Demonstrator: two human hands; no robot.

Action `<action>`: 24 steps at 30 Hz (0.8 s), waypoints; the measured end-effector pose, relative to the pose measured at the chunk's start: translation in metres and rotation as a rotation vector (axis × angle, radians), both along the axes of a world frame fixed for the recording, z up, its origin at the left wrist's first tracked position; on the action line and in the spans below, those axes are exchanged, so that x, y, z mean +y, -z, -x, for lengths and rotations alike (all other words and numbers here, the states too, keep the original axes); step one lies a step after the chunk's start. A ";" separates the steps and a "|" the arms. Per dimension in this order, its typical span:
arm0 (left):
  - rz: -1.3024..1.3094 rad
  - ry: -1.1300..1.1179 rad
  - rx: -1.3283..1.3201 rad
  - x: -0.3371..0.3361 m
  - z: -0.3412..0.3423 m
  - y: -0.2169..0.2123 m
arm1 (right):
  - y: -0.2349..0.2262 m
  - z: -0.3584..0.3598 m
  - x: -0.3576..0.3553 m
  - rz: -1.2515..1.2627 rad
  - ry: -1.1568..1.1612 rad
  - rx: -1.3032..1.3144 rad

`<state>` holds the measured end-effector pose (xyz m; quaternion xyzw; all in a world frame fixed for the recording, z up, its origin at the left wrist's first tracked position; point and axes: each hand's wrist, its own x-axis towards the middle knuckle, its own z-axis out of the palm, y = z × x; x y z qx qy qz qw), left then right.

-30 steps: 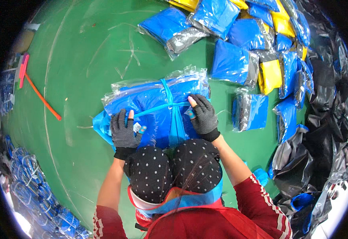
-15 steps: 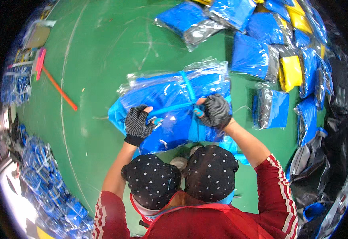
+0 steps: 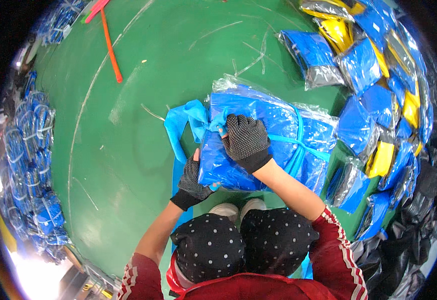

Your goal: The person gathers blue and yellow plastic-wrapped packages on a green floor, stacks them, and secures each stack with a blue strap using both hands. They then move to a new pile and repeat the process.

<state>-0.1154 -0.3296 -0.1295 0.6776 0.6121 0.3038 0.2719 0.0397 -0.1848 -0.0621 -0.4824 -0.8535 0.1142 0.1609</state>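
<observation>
A bundle of blue packages in clear plastic (image 3: 278, 117) lies on the floor before my feet, with a light-blue cloth strip (image 3: 296, 142) tied round its right part. My right hand (image 3: 247, 140), in a black dotted glove with bare fingertips, reaches across the bundle. Its fingers close on a loose, crumpled length of light-blue strip (image 3: 191, 117) at the bundle's left end. Gloved likewise, my left hand (image 3: 193, 181) grips the bundle's near left corner; some of its fingers are hidden. Light-blue strip also runs down beneath my left wrist. Small blue coverings show at my fingertips.
Blue, grey and yellow bagged packages (image 3: 361, 112) pile up on the right, beside black sheeting (image 3: 403, 240). Along the left lie strapped blue bundles (image 3: 28, 150). An orange stick (image 3: 111, 50) lies on the green floor (image 3: 143, 145) at the far left. My shoes (image 3: 226, 211) stand close behind the bundle.
The view has shifted. My right hand has left the strip's crossing and holds strip at the bundle's left end. My left hand has moved from the bundle's top to its near left corner.
</observation>
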 end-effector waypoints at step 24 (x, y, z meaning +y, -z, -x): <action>-0.132 0.283 0.283 0.152 -0.028 -0.052 | -0.029 -0.209 -0.023 0.047 0.595 0.110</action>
